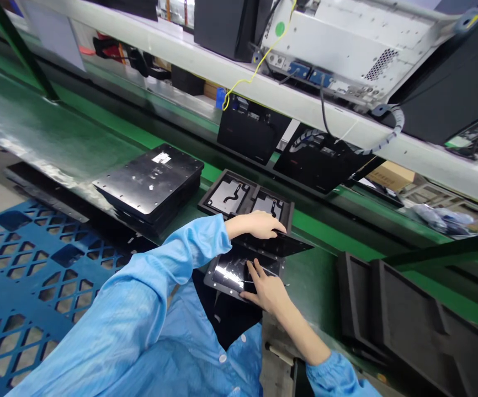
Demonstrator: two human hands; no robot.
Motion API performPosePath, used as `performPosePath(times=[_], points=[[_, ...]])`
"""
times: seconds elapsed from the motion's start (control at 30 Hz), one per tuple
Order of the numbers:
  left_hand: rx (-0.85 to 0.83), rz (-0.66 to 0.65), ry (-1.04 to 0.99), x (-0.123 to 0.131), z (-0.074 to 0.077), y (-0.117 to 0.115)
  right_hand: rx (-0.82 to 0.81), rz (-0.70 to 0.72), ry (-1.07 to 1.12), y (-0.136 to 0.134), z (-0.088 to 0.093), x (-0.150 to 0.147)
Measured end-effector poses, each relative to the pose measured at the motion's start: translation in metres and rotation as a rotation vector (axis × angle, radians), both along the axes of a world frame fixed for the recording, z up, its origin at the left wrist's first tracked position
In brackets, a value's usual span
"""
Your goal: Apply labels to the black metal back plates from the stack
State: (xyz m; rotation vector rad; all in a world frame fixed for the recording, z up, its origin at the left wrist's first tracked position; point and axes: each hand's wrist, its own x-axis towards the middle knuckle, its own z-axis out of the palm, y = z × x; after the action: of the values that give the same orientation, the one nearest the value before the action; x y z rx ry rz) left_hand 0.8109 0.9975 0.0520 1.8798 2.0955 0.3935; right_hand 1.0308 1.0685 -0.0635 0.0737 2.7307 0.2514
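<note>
L hand (259, 225) lies on the two-bay tray (228, 198) on the belt (77, 132). R hand (269, 292) is at its 6 o'clock, on a flat panel (228, 271) that prob. overlaps the tray's near edge. Panel stack (150, 182) at 10 o'clock, pallet (27, 264) at 8, leaning trays (408, 320) at 4, shelf (206, 60) at 12, behind the belt.

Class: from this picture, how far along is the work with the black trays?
Looks done: a stack of black panels lies aside on the green belt. In hand: the left hand rests flat on a black tray, and the right hand touches a glossy panel nearer the body. Probably left: that panel is not yet settled, and dark trays stand at the right.
</note>
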Motion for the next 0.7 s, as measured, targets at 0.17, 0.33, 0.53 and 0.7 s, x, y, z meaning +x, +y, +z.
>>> performPosePath(times=[0.17,0.33,0.53,0.7], points=[[-0.018,-0.050,0.008,-0.001,0.002,0.001,0.159,0.252,-0.009,-0.005,0.010,-0.002],[-0.019,-0.066,0.010,-0.005,0.000,0.005,0.184,0.416,0.265,0.009,0.044,-0.006],[-0.004,-0.036,0.034,-0.008,0.003,0.007,0.119,0.373,0.434,0.031,0.089,0.002],[0.027,-0.031,0.041,-0.002,0.002,0.000,-0.318,0.021,0.644,0.053,0.159,0.069]])
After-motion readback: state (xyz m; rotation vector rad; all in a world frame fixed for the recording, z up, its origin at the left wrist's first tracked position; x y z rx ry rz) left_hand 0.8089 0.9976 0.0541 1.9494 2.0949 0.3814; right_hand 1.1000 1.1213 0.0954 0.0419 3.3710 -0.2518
